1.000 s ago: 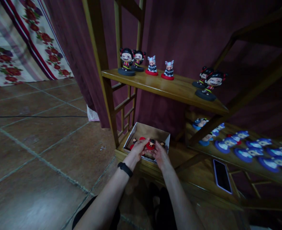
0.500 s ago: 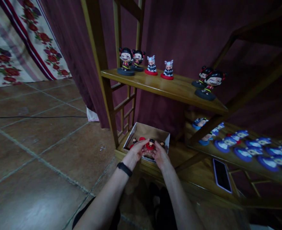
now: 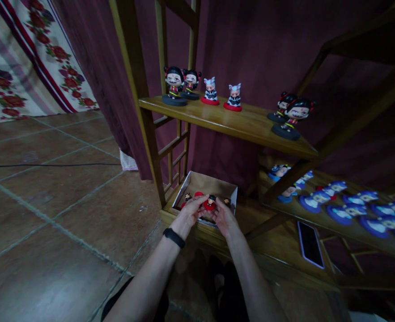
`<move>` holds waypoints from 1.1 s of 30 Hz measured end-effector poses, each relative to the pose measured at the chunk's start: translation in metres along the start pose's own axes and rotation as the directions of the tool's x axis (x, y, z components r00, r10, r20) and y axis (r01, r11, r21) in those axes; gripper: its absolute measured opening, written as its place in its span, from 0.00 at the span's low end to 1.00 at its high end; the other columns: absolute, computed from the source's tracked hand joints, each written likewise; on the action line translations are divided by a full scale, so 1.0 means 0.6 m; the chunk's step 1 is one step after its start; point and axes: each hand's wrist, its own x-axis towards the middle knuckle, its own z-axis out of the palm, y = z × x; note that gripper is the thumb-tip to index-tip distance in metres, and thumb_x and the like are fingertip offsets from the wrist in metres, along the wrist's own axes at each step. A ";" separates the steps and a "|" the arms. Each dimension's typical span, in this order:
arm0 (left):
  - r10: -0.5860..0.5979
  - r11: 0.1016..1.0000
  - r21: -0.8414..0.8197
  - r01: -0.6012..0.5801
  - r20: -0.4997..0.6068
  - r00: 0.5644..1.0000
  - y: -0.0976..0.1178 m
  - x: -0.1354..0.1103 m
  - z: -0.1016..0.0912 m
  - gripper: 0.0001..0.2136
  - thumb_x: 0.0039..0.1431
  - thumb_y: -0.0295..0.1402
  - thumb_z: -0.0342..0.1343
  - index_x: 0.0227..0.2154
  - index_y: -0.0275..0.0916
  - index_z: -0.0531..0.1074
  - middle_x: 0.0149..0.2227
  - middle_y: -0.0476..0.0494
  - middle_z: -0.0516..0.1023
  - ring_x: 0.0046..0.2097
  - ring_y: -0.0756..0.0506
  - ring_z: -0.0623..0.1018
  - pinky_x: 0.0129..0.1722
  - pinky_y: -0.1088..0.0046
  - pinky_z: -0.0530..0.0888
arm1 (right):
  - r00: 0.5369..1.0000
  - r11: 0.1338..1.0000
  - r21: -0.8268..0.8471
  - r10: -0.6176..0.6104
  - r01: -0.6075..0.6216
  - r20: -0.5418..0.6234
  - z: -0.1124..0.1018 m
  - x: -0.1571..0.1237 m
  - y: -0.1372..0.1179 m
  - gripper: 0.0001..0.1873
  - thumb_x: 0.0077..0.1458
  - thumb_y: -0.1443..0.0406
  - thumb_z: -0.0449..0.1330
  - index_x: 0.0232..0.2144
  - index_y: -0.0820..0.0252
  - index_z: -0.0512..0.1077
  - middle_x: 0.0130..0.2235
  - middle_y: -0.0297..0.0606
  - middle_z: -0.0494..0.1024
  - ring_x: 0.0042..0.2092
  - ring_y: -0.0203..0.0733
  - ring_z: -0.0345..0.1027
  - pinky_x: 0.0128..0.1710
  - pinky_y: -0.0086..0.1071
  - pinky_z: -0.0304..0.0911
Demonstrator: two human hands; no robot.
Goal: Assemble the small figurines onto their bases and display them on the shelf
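Between my two hands is a small black-haired figurine [image 3: 210, 202] on a red base, upright over the front of an open cardboard box [image 3: 209, 181]. My left hand [image 3: 193, 210], with a dark band on its wrist, grips the figurine's left side. From the other side the fingers of my right hand [image 3: 224, 216] close on it. Inside the box, another figurine [image 3: 188, 197] lies at the left and one more figurine [image 3: 227, 201] shows at the right. My hands hide part of the box's front.
Above the box, a wooden shelf [image 3: 197, 114] bears several figurines on dark and red bases. Rows of blue-based figurines [image 3: 346, 212] fill the lower right shelf. A phone [image 3: 310, 243] lies on the bottom board. A black cable [image 3: 49, 165] crosses the tiled floor at left.
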 end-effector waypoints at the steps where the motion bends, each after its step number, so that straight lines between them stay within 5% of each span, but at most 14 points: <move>1: -0.004 1.000 0.002 0.004 0.002 1.000 0.001 0.000 0.000 0.11 0.38 0.33 0.65 0.25 0.34 0.72 0.21 0.46 0.74 0.19 0.54 0.70 0.19 0.80 0.66 | 1.000 1.000 -0.007 0.000 0.000 0.004 0.000 0.000 -0.001 0.07 0.49 0.62 0.59 0.31 0.59 0.73 0.34 0.35 0.78 0.32 0.34 0.70 0.29 0.25 0.66; 33: -0.016 0.995 -0.102 0.021 0.044 0.999 -0.011 0.005 -0.002 0.10 0.42 0.33 0.63 0.29 0.35 0.72 0.25 0.46 0.76 0.21 0.53 0.72 0.20 0.80 0.67 | 1.000 1.000 0.014 -0.011 0.011 0.023 -0.002 0.004 0.001 0.08 0.47 0.61 0.60 0.31 0.58 0.73 0.35 0.34 0.78 0.34 0.33 0.70 0.30 0.25 0.66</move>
